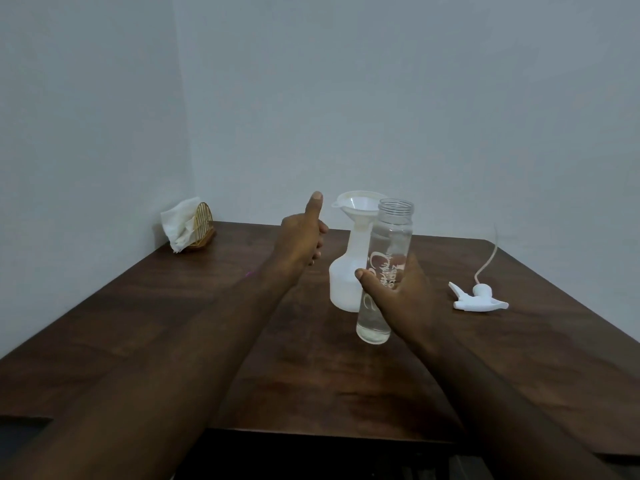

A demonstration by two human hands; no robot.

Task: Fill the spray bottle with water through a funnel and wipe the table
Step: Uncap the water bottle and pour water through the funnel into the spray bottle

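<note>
Two bottles: right hand (405, 299) grips the clear water bottle (389, 237); one funnel (356, 206) tops the spray bottle (343, 282); left hand (298, 244) curled, empty.

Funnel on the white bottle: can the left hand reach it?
Probably yes. The left hand is raised just left of the funnel, which sits in the spray bottle neck, with nothing between them. The water bottle held by the right hand is on the other side.
</note>
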